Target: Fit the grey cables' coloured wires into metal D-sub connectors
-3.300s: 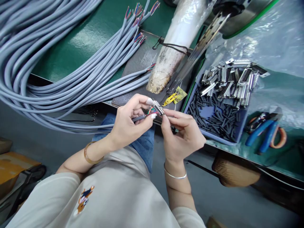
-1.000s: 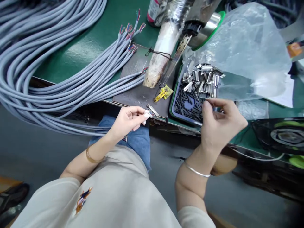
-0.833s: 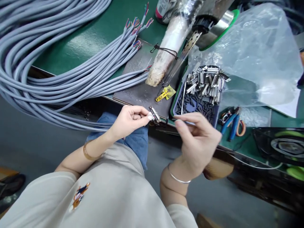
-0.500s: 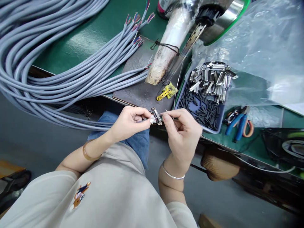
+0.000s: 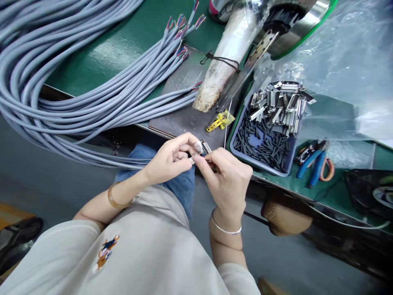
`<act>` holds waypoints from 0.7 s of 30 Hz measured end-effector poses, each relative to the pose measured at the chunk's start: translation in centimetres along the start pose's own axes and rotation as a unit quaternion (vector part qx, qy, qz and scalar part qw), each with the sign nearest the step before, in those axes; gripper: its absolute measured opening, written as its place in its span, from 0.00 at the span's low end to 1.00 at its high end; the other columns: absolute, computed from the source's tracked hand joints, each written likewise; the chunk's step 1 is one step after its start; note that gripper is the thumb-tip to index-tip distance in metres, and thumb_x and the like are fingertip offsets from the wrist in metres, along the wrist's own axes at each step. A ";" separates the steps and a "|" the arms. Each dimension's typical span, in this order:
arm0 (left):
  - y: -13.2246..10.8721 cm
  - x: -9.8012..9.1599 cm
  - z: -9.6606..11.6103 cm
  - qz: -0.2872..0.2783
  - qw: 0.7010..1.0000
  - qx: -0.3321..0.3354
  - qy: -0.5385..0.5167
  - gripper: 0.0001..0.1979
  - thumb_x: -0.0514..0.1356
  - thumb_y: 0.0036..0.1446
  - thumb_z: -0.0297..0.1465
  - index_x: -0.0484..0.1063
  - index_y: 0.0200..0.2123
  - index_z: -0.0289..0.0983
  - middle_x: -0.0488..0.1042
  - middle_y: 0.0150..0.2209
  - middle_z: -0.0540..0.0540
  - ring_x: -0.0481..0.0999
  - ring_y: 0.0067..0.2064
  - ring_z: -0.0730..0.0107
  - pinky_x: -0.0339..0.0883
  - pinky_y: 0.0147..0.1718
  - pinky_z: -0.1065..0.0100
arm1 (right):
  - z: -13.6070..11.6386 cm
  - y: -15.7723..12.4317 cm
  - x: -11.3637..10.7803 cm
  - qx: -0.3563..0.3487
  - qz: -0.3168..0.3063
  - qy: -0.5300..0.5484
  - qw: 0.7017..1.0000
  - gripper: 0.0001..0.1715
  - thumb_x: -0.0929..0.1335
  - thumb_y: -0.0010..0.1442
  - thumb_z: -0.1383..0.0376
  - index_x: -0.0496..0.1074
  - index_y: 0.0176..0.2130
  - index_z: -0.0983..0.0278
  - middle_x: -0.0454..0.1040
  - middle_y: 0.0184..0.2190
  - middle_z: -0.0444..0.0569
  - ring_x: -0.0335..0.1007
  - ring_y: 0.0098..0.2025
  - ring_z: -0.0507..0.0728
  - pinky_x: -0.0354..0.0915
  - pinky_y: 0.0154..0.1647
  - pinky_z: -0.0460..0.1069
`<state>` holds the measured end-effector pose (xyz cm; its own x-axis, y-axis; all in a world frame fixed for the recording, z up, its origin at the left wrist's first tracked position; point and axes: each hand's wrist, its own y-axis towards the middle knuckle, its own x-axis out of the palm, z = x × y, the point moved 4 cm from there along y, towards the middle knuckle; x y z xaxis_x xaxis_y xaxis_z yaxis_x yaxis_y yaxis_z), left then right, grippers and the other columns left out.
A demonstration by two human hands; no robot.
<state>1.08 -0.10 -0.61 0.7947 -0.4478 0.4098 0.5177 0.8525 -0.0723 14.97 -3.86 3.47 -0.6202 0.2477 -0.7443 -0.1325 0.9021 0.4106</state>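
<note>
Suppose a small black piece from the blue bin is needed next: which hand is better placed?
Probably the right hand: both hands are at the connector, but the right is on the side nearer the blue bin. The left hand is farther off, toward the grey cables.

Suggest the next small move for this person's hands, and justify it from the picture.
Perhaps the right hand should gently guide the coloured wires beside the connector toward its contacts. It pinches right by those wires, while the left hand holds the connector end, able to steady it; exactly what is pinched is too small to tell.
</note>
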 end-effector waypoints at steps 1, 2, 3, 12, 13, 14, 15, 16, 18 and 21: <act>0.0 -0.1 0.0 -0.011 1.000 0.000 -0.010 0.11 0.66 0.52 0.28 0.68 0.37 0.35 0.69 0.28 0.55 0.61 0.21 0.86 0.56 0.19 0.79 | 0.2 -0.2 -0.2 0.015 0.024 0.006 1.000 0.15 0.72 0.65 0.59 0.71 0.29 0.61 0.65 0.22 0.38 0.56 0.22 0.47 0.52 0.24 0.46; 0.0 -0.2 0.0 -0.016 1.000 -0.001 -0.015 0.11 0.67 0.53 0.30 0.69 0.37 0.35 0.68 0.27 0.55 0.61 0.20 0.86 0.55 0.18 0.79 | 0.5 -0.4 -0.5 0.039 0.056 0.017 0.998 0.11 0.73 0.64 0.58 0.73 0.33 0.61 0.67 0.23 0.38 0.54 0.21 0.47 0.52 0.23 0.47; 0.0 -0.4 -0.1 -0.015 1.000 -0.005 -0.014 0.11 0.68 0.54 0.32 0.70 0.36 0.34 0.67 0.25 0.55 0.61 0.20 0.85 0.55 0.18 0.79 | 0.8 -0.6 -0.7 0.069 0.086 0.030 0.993 0.10 0.73 0.64 0.57 0.75 0.38 0.60 0.70 0.25 0.39 0.52 0.20 0.46 0.52 0.22 0.47; 0.2 -0.9 0.7 0.000 0.999 0.036 -0.016 0.12 0.73 0.53 0.35 0.77 0.30 0.33 0.78 0.33 0.45 0.77 0.34 0.75 0.72 0.33 0.75 | 2.7 -0.4 0.9 0.208 0.042 0.274 0.938 0.09 0.72 0.64 0.59 0.80 0.41 0.61 0.81 0.29 0.44 0.77 0.28 0.51 0.73 0.28 0.46; 0.1 -0.8 0.8 -0.004 0.999 0.040 -0.012 0.11 0.72 0.53 0.34 0.78 0.30 0.33 0.79 0.33 0.45 0.77 0.35 0.74 0.73 0.35 0.74 | 2.7 -0.3 1.0 0.210 0.046 0.282 0.935 0.09 0.71 0.64 0.59 0.81 0.41 0.61 0.81 0.28 0.44 0.77 0.28 0.52 0.73 0.29 0.46; 0.1 -0.8 0.8 -0.005 0.999 0.047 -0.006 0.10 0.72 0.53 0.33 0.77 0.29 0.33 0.79 0.34 0.44 0.78 0.36 0.74 0.73 0.36 0.74 | 2.7 -0.3 1.1 0.211 0.048 0.283 0.934 0.09 0.71 0.64 0.59 0.81 0.41 0.61 0.81 0.27 0.43 0.77 0.27 0.51 0.74 0.29 0.46; 0.0 -0.7 0.8 0.000 0.998 0.056 0.001 0.09 0.72 0.53 0.32 0.77 0.29 0.33 0.79 0.34 0.44 0.78 0.36 0.73 0.73 0.36 0.74 | 2.6 -0.4 1.2 0.212 0.052 0.278 0.935 0.09 0.71 0.64 0.59 0.81 0.41 0.60 0.81 0.27 0.43 0.77 0.27 0.52 0.73 0.28 0.46; -0.1 -0.8 0.8 0.008 0.998 0.066 0.009 0.09 0.72 0.52 0.30 0.77 0.29 0.33 0.80 0.34 0.44 0.79 0.37 0.73 0.74 0.37 0.74 | 2.5 -0.5 1.2 0.213 0.057 0.269 0.938 0.09 0.71 0.65 0.60 0.81 0.41 0.60 0.81 0.27 0.43 0.77 0.27 0.52 0.73 0.28 0.46; -0.2 -0.8 0.8 0.026 0.995 0.090 0.023 0.07 0.71 0.52 0.27 0.77 0.29 0.33 0.80 0.35 0.44 0.79 0.37 0.74 0.74 0.38 0.75 | 2.1 -0.6 1.1 0.211 0.070 0.246 0.944 0.09 0.71 0.66 0.60 0.81 0.42 0.59 0.81 0.28 0.43 0.77 0.27 0.51 0.72 0.27 0.45; -0.2 -0.8 0.8 0.042 0.993 0.107 0.033 0.06 0.70 0.54 0.26 0.76 0.29 0.33 0.79 0.35 0.45 0.79 0.36 0.76 0.74 0.37 0.77 | 1.7 -0.8 0.9 0.199 0.085 0.207 0.954 0.08 0.71 0.66 0.60 0.82 0.43 0.58 0.82 0.30 0.44 0.77 0.27 0.51 0.70 0.26 0.45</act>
<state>0.08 0.25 -0.20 0.8548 -0.3832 0.3499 0.3746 0.9223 0.0948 15.85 -3.78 1.59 -0.8699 0.3152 -0.3794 0.2497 0.9447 0.2126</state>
